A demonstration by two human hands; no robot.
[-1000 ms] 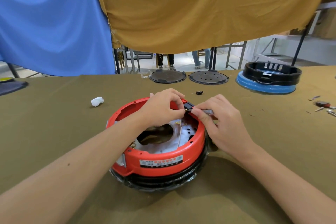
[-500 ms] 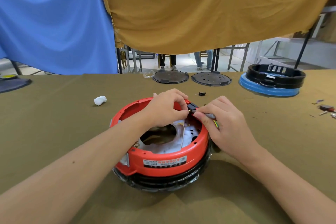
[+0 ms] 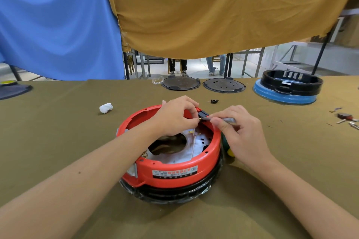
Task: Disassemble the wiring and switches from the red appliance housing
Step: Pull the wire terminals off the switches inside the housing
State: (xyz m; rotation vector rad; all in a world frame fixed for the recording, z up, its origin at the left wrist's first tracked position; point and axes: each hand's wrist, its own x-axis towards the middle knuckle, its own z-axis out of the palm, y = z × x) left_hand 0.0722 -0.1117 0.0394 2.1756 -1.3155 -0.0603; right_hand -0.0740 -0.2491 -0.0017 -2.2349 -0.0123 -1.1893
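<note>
On the olive-covered table (image 3: 58,141), a crumpled white wad (image 3: 105,107) lies well to the left. In the middle sits the red appliance housing (image 3: 169,172), upside down on its black base, with a bare metal plate showing inside its rim. The left hand (image 3: 174,116) reaches over the housing's far rim, fingers curled, fingertips pinching at a small black switch block (image 3: 203,114) with a brass terminal seated on that rim. Just right of it, the right hand (image 3: 240,132) grips a slim grey metal tool (image 3: 228,120) between thumb and fingers; the tool's tip touches the switch block, right beside the left fingertips. A small black part (image 3: 214,101) lies beyond. Far right rest a blue-and-black ring (image 3: 287,91) and loose metal bits (image 3: 345,119).
</note>
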